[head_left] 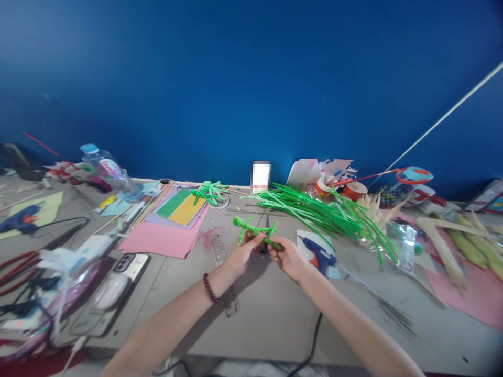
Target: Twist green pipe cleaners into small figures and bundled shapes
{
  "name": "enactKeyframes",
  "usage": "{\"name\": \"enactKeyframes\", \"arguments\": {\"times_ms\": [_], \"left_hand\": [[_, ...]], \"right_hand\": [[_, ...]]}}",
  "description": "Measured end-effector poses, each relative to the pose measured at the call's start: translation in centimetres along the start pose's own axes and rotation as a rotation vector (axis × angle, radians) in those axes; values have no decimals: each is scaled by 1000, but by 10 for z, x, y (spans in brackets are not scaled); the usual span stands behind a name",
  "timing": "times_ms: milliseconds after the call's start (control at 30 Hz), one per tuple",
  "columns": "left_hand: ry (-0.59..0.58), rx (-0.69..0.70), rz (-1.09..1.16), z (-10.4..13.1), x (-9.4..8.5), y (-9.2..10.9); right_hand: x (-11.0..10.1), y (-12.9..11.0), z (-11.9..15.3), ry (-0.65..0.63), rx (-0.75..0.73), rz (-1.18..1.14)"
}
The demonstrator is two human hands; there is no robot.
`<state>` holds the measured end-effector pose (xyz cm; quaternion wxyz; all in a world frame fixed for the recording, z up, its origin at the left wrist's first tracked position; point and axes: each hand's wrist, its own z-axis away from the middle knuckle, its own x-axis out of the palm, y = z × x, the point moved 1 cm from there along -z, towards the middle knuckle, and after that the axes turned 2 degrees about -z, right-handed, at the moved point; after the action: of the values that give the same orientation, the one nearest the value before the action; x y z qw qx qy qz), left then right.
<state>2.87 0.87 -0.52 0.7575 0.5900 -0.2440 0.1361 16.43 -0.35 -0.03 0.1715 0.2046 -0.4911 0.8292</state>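
Observation:
A small figure of twisted green pipe cleaners is held above the table in the middle of the head view. It has a round coiled end at the left and thin limbs sticking out. My left hand pinches its middle from below. The fingers of my right hand are closed on its right end. Beyond and to the right lies a bundle of loose green pipe cleaners. Another green twisted piece rests at the back left.
A blue glue gun lies right of my right hand. A clear ruler is under my left arm. Pink paper, a phone and a bottle stand or lie left. Corn husks are at right.

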Motion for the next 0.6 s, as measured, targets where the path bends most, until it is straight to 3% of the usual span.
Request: {"name": "enactKeyframes", "arguments": {"times_ms": [100, 200, 500, 600], "left_hand": [[-30, -26, 29, 0, -1, 3], [-59, -7, 1, 1, -2, 6], [-244, 29, -92, 3, -2, 13], [-176, 68, -155, -2, -7, 9]], "right_hand": [[1, -1, 1, -100, 222, -156], [2, -1, 3, -201, 288, -178], [1, 1, 4, -203, 138, -66], [2, 2, 2, -191, 55, 2]]}}
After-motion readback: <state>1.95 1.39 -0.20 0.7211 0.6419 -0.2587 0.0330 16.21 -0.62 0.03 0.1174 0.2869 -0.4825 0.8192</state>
